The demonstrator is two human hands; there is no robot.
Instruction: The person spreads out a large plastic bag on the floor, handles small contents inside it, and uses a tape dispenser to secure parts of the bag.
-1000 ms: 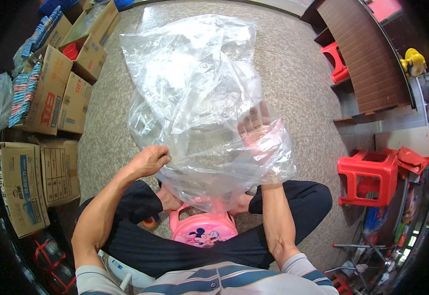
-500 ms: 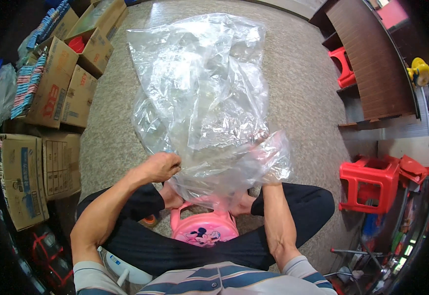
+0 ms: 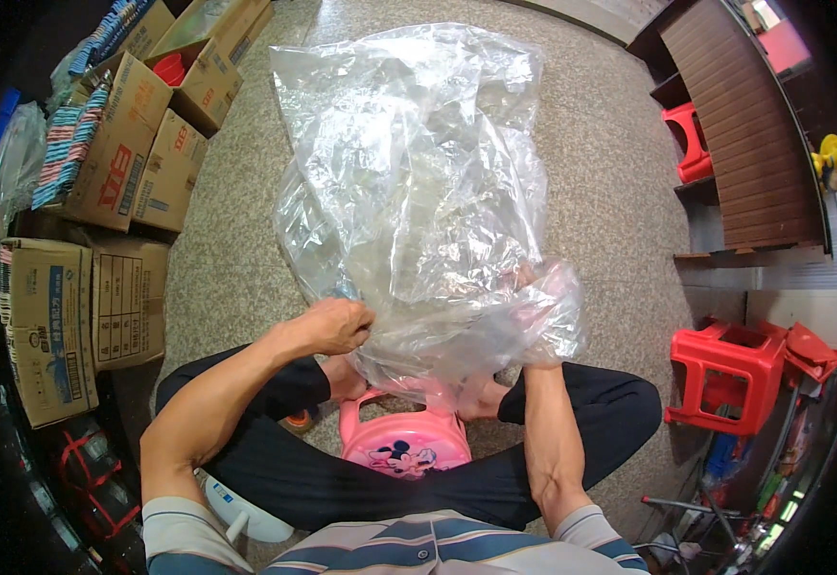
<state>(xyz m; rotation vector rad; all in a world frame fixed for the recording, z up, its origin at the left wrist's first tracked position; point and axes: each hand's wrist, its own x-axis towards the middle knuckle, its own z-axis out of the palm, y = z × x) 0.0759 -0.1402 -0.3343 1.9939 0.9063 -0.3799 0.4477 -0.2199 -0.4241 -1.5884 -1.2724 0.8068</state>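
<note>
A large, clear, crinkled plastic bag (image 3: 418, 172) lies spread over the floor and reaches back to my feet. My left hand (image 3: 334, 327) is closed on its near left edge, fingers pinched together. Past the near right edge, my right hand (image 3: 540, 311) is covered by the clear film, with only the wrist and forearm bare. Glare and folds blur its fingers. Below the bag, between my legs, stands a small pink chair (image 3: 406, 441) with a cartoon picture on it.
Cardboard boxes (image 3: 102, 172) line the left side, one holding a red container (image 3: 169, 69). On the right are a red plastic stool (image 3: 725, 379) and a brown wooden cabinet (image 3: 744, 125) with another red stool (image 3: 689, 144). A white object (image 3: 251, 513) is by my left thigh.
The whole view has shifted slightly, so most things appear a little further right. Both hands stay at the bag's near edge, with little visible movement against it.
</note>
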